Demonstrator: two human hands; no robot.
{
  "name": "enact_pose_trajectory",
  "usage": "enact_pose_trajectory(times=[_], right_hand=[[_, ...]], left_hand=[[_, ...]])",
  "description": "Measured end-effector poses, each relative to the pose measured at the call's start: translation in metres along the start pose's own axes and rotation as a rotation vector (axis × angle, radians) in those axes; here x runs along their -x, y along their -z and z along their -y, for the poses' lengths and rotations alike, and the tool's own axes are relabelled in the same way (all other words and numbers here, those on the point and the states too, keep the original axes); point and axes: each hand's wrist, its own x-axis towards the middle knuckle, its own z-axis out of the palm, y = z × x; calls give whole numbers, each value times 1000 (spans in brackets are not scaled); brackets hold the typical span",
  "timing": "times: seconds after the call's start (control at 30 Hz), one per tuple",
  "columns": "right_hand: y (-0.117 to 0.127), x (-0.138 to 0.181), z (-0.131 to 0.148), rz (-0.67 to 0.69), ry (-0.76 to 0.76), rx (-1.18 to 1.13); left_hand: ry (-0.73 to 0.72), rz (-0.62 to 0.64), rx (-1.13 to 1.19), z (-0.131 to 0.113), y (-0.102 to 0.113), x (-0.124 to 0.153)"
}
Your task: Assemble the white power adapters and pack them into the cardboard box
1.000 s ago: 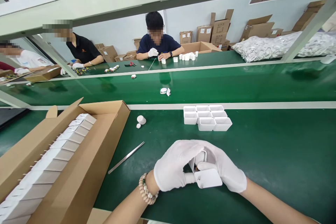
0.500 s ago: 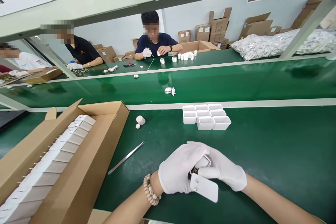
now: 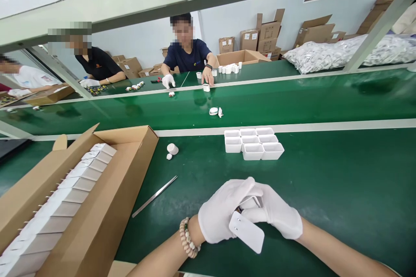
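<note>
Both my gloved hands meet low in the middle of the view, above the green table. My left hand (image 3: 218, 211) is closed around a small white plastic case (image 3: 250, 203), mostly hidden by the fingers, with something dark showing inside. From the other side my right hand (image 3: 276, 211) pinches the same case. A flat white rounded plate (image 3: 248, 233) juts out below the fingers toward me, tilted, with two small marks near its upper end; how it joins the case is hidden. Beyond my hands stand several open white plastic cups (image 3: 253, 152), grouped together.
Metal tweezers (image 3: 154, 196) lie left of my hands. An open cardboard box (image 3: 128, 181) holds a row of white boxes (image 3: 76, 182). Two small white parts (image 3: 173, 149) sit near it. Across the green belt (image 3: 292, 99), a co-worker (image 3: 186, 56) reaches toward a white piece (image 3: 206, 88).
The plate has swung slightly down and left as my hands turn the case. Across the belt, the co-worker's hands have come forward, one at a white piece. Parts on the belt have shifted right.
</note>
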Motion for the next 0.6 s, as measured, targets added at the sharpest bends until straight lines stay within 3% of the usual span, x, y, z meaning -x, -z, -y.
enact_pose_trajectory(times=[0.13,0.2,0.37,0.43,0.6], right_hand=[[-1,1,4,-81,25,4],[-1,1,4,-124,55,17],[-1,1,-3,-176,38,0],[0,0,-7,-181,36,-9],[1,-2,-12,-193,48,-23]], left_hand=[[371,-230,59,6,-16,9],[506,-256,166,8,-23,5],[802,-289,788,3,-27,-11],[867,-382,934,-2,-24,-12],[919,-551,927,-5,-21,-6]])
